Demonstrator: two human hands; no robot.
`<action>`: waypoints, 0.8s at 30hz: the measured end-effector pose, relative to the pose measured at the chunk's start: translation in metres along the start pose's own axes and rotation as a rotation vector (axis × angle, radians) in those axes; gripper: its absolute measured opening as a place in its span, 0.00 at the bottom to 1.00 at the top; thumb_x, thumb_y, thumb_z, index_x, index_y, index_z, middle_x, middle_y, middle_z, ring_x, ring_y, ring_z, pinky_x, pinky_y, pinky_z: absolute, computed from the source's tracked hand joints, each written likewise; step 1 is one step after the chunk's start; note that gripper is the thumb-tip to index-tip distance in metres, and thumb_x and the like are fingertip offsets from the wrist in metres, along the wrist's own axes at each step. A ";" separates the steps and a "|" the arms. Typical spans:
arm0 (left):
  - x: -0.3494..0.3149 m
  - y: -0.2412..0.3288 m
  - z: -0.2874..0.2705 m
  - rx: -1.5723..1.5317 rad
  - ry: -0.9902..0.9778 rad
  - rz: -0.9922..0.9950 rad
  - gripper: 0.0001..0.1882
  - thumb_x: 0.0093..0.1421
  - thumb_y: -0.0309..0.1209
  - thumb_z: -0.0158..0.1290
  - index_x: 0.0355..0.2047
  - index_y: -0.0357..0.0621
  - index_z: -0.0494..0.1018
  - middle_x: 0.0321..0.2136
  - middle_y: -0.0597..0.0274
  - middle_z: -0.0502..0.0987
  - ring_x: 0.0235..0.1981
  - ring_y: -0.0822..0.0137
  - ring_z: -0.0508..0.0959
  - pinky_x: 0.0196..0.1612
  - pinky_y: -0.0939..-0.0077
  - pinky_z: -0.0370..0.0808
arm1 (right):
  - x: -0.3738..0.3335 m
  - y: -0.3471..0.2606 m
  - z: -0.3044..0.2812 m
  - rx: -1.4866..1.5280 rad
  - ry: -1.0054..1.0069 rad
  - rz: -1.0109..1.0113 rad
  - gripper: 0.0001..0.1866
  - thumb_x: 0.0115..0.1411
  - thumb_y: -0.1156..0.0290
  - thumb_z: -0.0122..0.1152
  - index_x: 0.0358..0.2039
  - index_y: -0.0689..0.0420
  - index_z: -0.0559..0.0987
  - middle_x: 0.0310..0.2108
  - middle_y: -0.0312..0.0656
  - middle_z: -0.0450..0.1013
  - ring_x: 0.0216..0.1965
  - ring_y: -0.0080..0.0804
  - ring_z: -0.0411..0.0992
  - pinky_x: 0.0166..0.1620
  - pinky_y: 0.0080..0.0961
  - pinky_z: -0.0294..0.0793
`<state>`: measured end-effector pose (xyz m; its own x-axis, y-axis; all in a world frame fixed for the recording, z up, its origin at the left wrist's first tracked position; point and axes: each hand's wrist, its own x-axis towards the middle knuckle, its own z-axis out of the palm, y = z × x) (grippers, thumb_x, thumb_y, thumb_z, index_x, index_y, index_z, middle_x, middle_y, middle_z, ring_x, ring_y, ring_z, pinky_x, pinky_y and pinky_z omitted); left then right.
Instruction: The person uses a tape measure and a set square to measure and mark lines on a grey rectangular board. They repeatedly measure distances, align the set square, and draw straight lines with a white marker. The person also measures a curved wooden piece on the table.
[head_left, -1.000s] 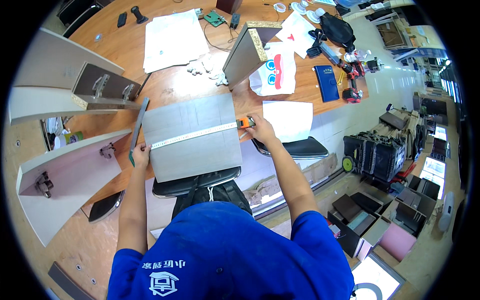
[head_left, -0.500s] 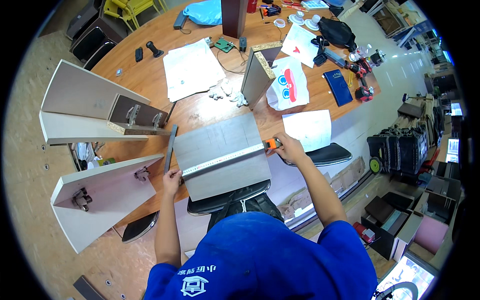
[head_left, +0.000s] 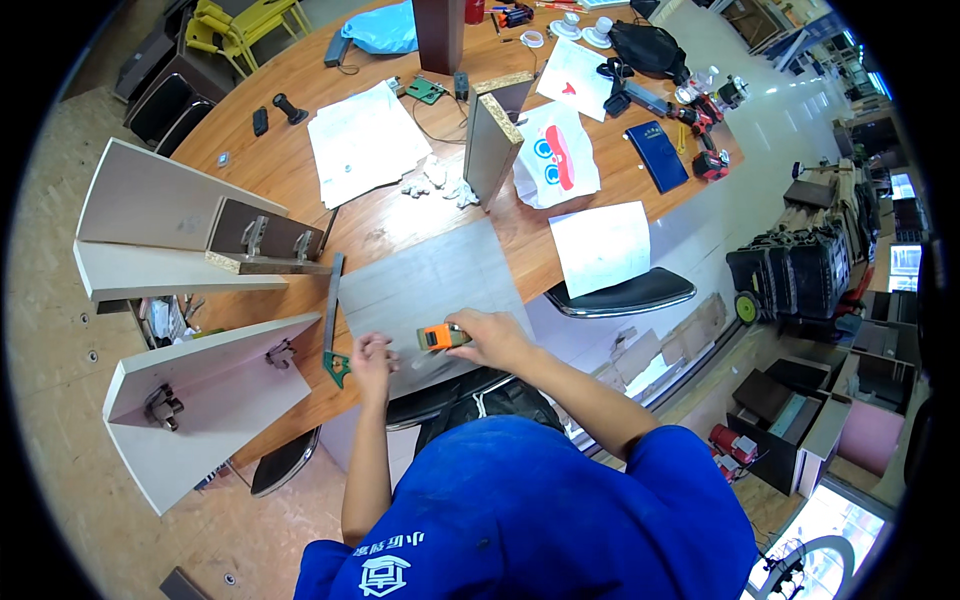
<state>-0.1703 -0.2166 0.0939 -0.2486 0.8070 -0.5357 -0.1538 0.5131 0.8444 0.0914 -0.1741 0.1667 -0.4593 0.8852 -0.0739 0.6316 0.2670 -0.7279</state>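
Note:
A grey board [head_left: 440,275] lies flat at the table's near edge, with faint lines on its surface. My right hand [head_left: 492,342] is closed around an orange-and-black tape measure [head_left: 440,337] over the near part of this board. No blade shows out of its case. My left hand [head_left: 373,362] is over the board's near left corner, fingers loosely bent and apart, with nothing visible in them. Just left of it, a try square [head_left: 333,320] with a green handle and a long metal blade lies along the board's left side.
Pale panels [head_left: 215,395] with hinges stand at the left, beside a joined panel piece [head_left: 180,215]. An upright board [head_left: 490,145] stands beyond the grey one. Papers [head_left: 600,245], a blue booklet [head_left: 657,157] and a red drill [head_left: 708,165] lie rightward. A black chair [head_left: 625,295] stands by the edge.
The tape measure's blade, stretched across the board before, has gone back into the case. My right hand has brought it left toward my left hand, which has let go of the blade's end.

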 end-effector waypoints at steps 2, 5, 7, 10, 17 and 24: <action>-0.006 0.003 -0.019 -0.047 0.134 -0.073 0.09 0.69 0.31 0.52 0.45 0.41 0.68 0.33 0.61 0.79 0.25 0.76 0.77 0.23 0.83 0.73 | 0.011 0.015 0.002 -0.008 0.061 0.015 0.27 0.50 0.54 0.73 0.48 0.50 0.77 0.42 0.43 0.78 0.36 0.48 0.79 0.38 0.41 0.79; 0.015 -0.068 -0.081 0.667 0.194 0.295 0.15 0.64 0.31 0.55 0.47 0.35 0.69 0.35 0.52 0.79 0.29 0.58 0.80 0.32 0.69 0.78 | 0.079 0.031 0.015 0.027 0.045 0.100 0.29 0.49 0.53 0.74 0.48 0.52 0.77 0.40 0.46 0.79 0.39 0.50 0.79 0.40 0.43 0.78; 0.026 -0.077 -0.089 0.824 0.194 0.301 0.21 0.59 0.32 0.57 0.50 0.32 0.70 0.40 0.42 0.77 0.40 0.42 0.78 0.47 0.56 0.75 | 0.135 0.047 0.017 -0.046 0.050 0.193 0.29 0.49 0.52 0.74 0.47 0.53 0.77 0.37 0.48 0.80 0.40 0.51 0.79 0.42 0.45 0.78; 0.049 -0.071 -0.076 1.092 0.312 0.423 0.23 0.60 0.34 0.56 0.52 0.33 0.69 0.45 0.38 0.74 0.47 0.41 0.74 0.54 0.53 0.71 | 0.204 0.057 0.012 -0.182 -0.078 0.257 0.24 0.52 0.53 0.72 0.43 0.53 0.76 0.40 0.49 0.79 0.44 0.49 0.78 0.46 0.44 0.77; 0.107 -0.046 -0.058 1.170 0.303 0.169 0.26 0.62 0.36 0.53 0.56 0.32 0.67 0.50 0.36 0.72 0.53 0.38 0.72 0.56 0.47 0.70 | 0.258 0.090 0.036 -0.319 -0.162 0.277 0.20 0.55 0.59 0.70 0.46 0.52 0.77 0.44 0.44 0.79 0.48 0.44 0.78 0.49 0.41 0.77; 0.151 -0.033 -0.067 1.020 0.349 0.245 0.29 0.61 0.35 0.50 0.59 0.29 0.64 0.49 0.29 0.73 0.51 0.34 0.74 0.55 0.48 0.71 | 0.257 0.106 0.040 -0.292 -0.104 0.249 0.22 0.56 0.61 0.69 0.49 0.54 0.77 0.48 0.46 0.77 0.49 0.49 0.75 0.51 0.42 0.75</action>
<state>-0.2666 -0.1310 -0.0151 -0.4450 0.8755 -0.1883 0.7572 0.4801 0.4429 0.0149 0.0667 0.0431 -0.3214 0.8970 -0.3034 0.8758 0.1598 -0.4555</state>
